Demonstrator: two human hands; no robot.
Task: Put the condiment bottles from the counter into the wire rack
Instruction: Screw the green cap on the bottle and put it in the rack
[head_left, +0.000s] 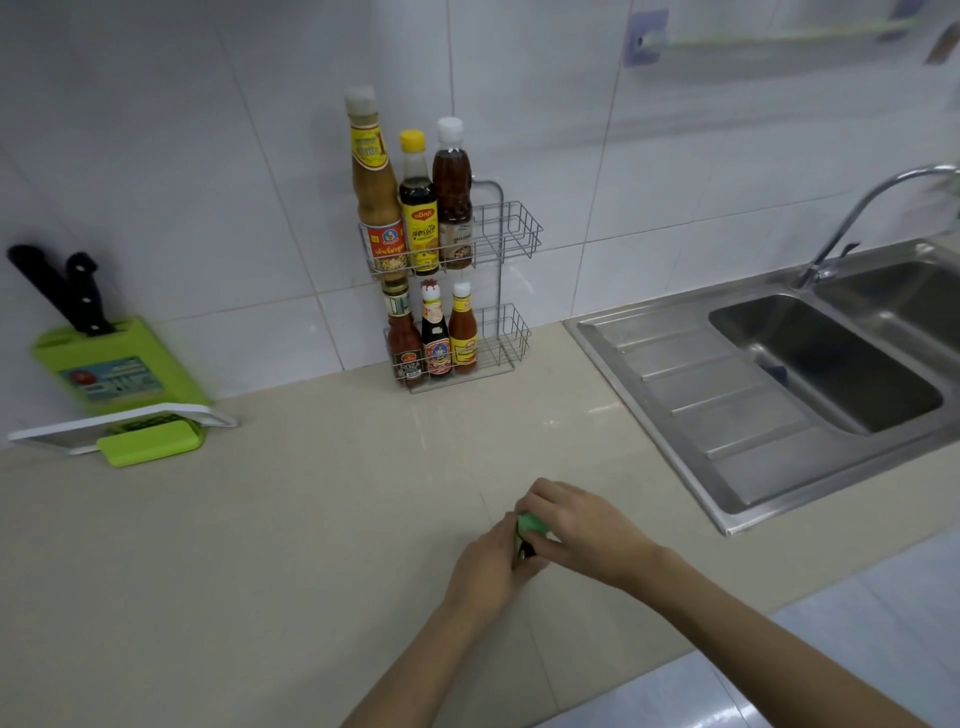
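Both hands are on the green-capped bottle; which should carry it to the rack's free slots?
Probably the right hand: it covers the green-capped bottle from the sink side, and the rack has free space at its right end.

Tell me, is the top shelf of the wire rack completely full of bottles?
No, the top shelf of the wire rack holds three bottles on its left side, and its right side is bare.

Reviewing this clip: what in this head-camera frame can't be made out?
- Green-capped bottle: the left hand and right hand cover nearly all of it; label and contents hidden.
- Wire rack: the bottles hide its left compartments.
- Knife blades: sunk in the green block.
- Faucet: spout cut off at the right edge.
- Wall rail, top right: too blurred to identify.
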